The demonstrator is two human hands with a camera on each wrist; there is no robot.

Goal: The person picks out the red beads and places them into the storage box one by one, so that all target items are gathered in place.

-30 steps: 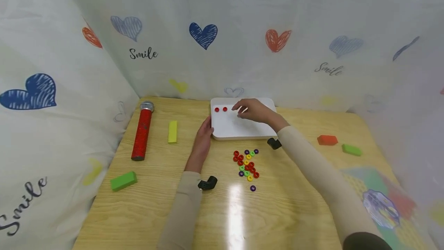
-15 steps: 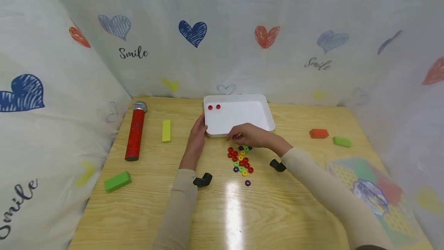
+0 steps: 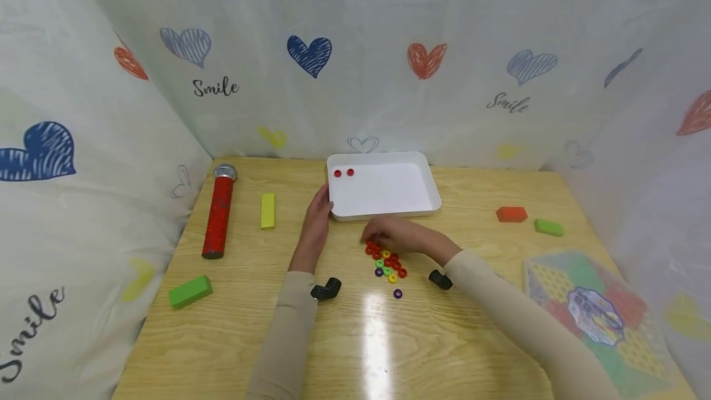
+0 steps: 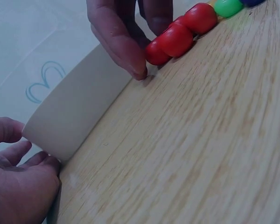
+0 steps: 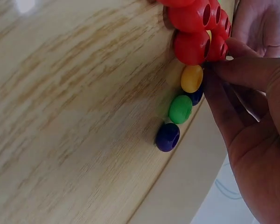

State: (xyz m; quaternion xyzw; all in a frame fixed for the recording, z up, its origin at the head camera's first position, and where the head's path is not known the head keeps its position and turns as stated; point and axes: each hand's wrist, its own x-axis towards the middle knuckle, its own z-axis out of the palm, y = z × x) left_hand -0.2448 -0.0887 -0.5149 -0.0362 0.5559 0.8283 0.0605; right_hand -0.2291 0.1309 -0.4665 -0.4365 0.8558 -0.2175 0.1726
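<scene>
My left hand [image 3: 316,218] grips the left side of a white tray [image 3: 389,193]; in the left wrist view its thumb is at the rim and the fingers bend in at the lower corner. Two red beads [image 3: 337,173] sit inside at the tray's back left. In front of the tray, my right hand [image 3: 395,233] reaches down to the far end of a pile of beads. Thumb and fingertip pinch at a red bead [image 5: 217,49] there. Red, yellow, green and purple beads lie around it, some hidden behind the hand in the head view.
A red microphone [image 3: 218,215], a yellow block [image 3: 268,210] and a green block [image 3: 191,292] lie on the left. On the right are an orange block [image 3: 511,214], another green block [image 3: 548,227] and a clear patterned package [image 3: 597,320]. One purple bead [image 3: 397,294] lies apart, nearer me.
My right hand has come from over the tray down to the bead pile in front of it. The left hand stays at the tray's side. The head view has shifted slightly.
</scene>
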